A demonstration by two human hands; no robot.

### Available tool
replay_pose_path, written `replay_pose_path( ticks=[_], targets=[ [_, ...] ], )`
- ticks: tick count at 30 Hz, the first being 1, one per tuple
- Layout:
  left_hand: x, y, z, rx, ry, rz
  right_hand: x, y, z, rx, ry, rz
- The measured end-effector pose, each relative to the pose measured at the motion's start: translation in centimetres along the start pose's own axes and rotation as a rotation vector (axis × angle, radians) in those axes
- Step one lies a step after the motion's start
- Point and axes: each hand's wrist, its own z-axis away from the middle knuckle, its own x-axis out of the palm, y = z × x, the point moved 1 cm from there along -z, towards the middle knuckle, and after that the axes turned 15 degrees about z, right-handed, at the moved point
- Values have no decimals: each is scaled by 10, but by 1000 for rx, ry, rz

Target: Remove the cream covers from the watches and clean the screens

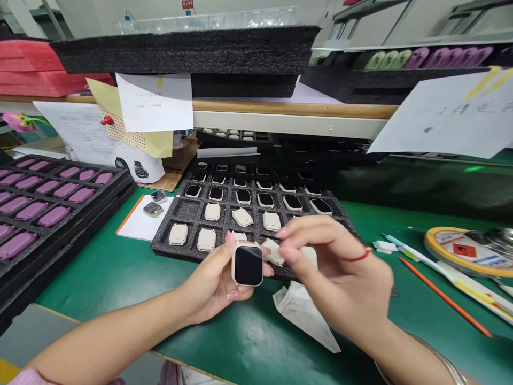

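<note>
1. Checking the left hand [214, 286] first: it is curled narrow, holding a cream-cased smartwatch [247, 266] by its edges, black screen facing my camera, just off the near edge of the black foam tray [164, 250].
2. The right hand [339, 270] is also narrow, its fingers [290, 230] over a cream watch case [272, 252] lying tilted in the tray's near row. They hide the contact, so I cannot tell whether it is gripped or only touched.
3. My main worry is the smartwatch, held only at its edges: a slip could drop it onto the tray's edge or the green bench mat [100, 283] and mark the screen.
4. The cases sit close together, so a careless right-hand move could knock a neighbouring case out of its cell.
5. A crumpled white tissue [302, 315] lies under the right hand, near the bench's front edge, and could catch a finger or the case.
6. I see open mat left of the tray, before a sheet of white paper [134, 227] carrying two more watches [153, 209]. To the right, there is mat before an orange pencil [444, 297], but the front edge is close.
</note>
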Motion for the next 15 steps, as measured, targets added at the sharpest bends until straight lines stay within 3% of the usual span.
replay_pose_path(
  ticks=[3, 6, 10, 15],
  targets=[
    [1, 0, 1, -16, 0, 1, -7, 4, 0, 219, 112, -167],
    [2, 1, 1, -13, -11, 21, -11, 5, 0, 264, 168, -203],
    [2, 1, 1, -22, -23, 31, -13, 5, 0, 164, 161, -52],
    [2, 2, 3, -27, -28, 37, -17, 12, 2, -80, 149, 146]
  ],
)
